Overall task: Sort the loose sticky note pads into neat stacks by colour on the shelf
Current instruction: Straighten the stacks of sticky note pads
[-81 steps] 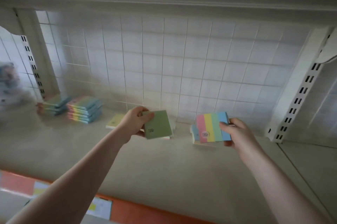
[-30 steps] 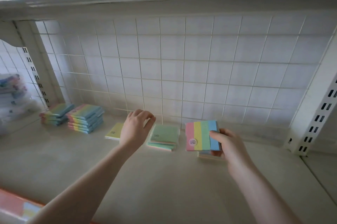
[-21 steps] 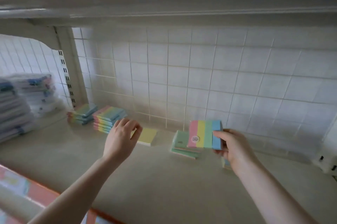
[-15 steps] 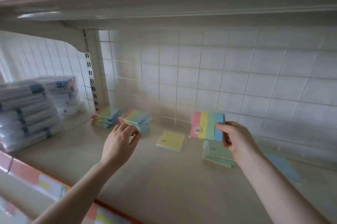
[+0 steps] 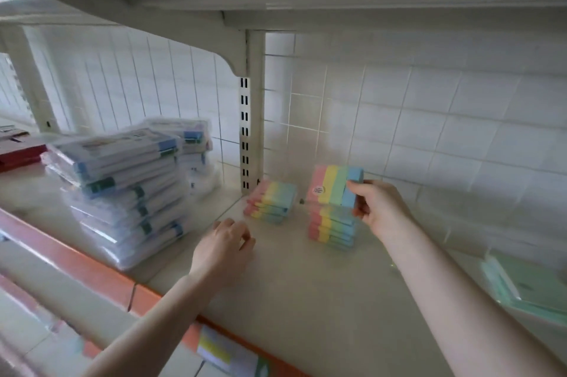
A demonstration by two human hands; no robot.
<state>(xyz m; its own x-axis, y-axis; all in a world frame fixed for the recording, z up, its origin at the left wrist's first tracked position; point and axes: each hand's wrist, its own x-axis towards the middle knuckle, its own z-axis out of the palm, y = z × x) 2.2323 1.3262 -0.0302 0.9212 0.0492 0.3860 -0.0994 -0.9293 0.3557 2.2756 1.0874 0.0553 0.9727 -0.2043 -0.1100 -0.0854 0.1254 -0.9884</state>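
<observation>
Head view: rainbow-striped sticky note pad [image 5: 334, 184] pinched at blue edge by right hand [image 5: 379, 207], held tilted above matching striped stack [image 5: 333, 229], judged for colour-matched placement; second striped stack [image 5: 271, 200] just left, by slotted upright; left hand [image 5: 222, 249] loosely curled, nothing held, over cream shelf [image 5: 306, 300]; green pads [image 5: 527, 287] kept apart, near right.

The right hand [image 5: 379, 207] pinches a rainbow-striped pad [image 5: 333, 184] just above a stack of the same pads [image 5: 333, 230] on the shelf [image 5: 306, 300]. The left hand [image 5: 222, 249] hovers with loosely curled fingers, holding nothing. A second rainbow stack [image 5: 271, 201] stands near the slotted upright [image 5: 250, 131]
</observation>
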